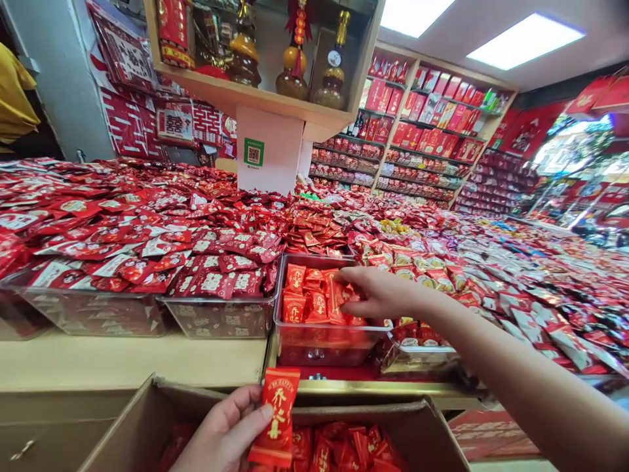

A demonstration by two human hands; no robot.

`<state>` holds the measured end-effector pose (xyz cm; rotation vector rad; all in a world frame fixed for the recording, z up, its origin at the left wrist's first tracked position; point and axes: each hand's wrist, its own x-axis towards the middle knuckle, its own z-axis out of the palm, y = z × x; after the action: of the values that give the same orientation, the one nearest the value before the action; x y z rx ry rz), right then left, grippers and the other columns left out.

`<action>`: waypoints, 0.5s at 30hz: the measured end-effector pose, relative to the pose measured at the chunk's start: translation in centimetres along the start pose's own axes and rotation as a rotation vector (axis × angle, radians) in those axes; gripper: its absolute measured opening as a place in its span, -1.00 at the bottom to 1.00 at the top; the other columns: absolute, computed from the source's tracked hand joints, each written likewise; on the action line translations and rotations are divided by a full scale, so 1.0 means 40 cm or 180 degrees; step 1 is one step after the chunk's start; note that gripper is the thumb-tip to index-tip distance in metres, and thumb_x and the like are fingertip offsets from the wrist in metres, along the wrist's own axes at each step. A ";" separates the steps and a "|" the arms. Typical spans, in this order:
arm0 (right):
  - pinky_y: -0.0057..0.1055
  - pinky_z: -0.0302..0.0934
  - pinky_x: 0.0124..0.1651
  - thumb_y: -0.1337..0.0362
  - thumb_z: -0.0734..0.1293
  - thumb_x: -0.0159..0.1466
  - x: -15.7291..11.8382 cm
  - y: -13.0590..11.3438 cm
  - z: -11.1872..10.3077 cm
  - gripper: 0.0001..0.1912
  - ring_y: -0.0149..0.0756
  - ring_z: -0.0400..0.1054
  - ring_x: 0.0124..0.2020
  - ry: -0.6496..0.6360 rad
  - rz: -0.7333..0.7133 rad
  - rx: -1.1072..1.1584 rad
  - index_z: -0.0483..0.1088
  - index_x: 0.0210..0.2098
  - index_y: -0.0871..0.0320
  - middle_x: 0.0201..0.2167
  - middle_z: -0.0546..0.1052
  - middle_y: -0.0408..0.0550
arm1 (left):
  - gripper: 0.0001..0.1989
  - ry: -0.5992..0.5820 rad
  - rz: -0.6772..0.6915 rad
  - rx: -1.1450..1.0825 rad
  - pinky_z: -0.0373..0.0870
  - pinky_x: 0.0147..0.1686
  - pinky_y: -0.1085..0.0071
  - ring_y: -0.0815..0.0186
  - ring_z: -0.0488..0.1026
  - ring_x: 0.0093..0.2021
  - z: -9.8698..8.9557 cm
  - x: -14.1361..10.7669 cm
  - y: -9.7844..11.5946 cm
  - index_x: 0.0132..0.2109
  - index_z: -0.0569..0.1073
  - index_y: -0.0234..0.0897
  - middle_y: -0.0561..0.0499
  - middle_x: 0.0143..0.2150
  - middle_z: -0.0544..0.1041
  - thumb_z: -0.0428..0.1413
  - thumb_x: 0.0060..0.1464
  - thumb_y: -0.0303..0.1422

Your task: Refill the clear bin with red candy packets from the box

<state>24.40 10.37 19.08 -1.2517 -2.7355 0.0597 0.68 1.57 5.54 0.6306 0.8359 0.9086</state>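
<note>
While the left hand (226, 429) is pinching a red packet (281, 416) nearly upright above the open cardboard carton (393, 415), thumb pressing on its printed face, the right hand (373, 292) is bending its fingers into the clear bin (324, 344), where thumb and fingertips appear to be grasping a second packet (336, 300) by its side. Several bin packets (294, 308) are showing their gold lettering outward and right way up, so tidy handling is calling for the same here: facing each wrapper forward, squaring it against its neighbours, and loosening the fingers only once it is standing steady. These wrappers are looking glossy and probably slippery, so a light pinch at the edge is seeming wiser than a squeeze. The left thumb is leaving most of the lettering readable, which is making orientation easy to check. Careful with that right forearm, though: it is stretching above the next bin (422, 353), so keeping it raised is sparing those contents a nudge. Below, loose packets (339, 449) are lying jumbled inside the carton.
</note>
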 end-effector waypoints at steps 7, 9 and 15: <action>-0.45 0.16 -0.30 0.18 0.31 0.01 -0.054 -0.085 0.016 -0.62 -0.30 0.31 -0.32 -0.0328 -0.0115 0.0448 0.31 -0.17 0.17 -0.28 0.45 -0.06 | -0.79 -0.0356 -0.0196 -0.0083 0.29 -0.17 0.38 0.29 0.41 -0.20 0.010 -0.031 0.028 -0.14 0.39 -0.24 0.03 -0.27 0.51 0.02 0.02 -0.47; -0.45 0.16 -0.28 0.19 0.33 0.01 -0.052 -0.112 0.034 -0.61 -0.28 0.32 -0.27 -0.0487 -0.0113 0.0595 0.32 -0.16 0.16 -0.25 0.46 -0.05 | -0.76 -0.0512 -0.0198 -0.0320 0.30 -0.20 0.40 0.31 0.41 -0.22 0.009 -0.040 0.034 -0.15 0.40 -0.24 0.03 -0.29 0.50 -0.05 0.05 -0.50; -0.44 0.17 -0.25 0.25 0.34 0.00 -0.021 -0.174 0.077 -0.62 -0.28 0.32 -0.24 -0.0750 -0.0420 0.0987 0.33 -0.17 0.19 -0.23 0.45 -0.02 | -0.74 -0.0810 -0.0246 -0.0179 0.29 -0.17 0.39 0.30 0.43 -0.25 0.036 -0.060 0.027 -0.16 0.44 -0.19 0.03 -0.31 0.53 0.03 -0.02 -0.53</action>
<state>19.32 5.24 16.58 -1.0346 -2.8468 0.6287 0.58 -0.18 7.97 0.6453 0.6007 0.7609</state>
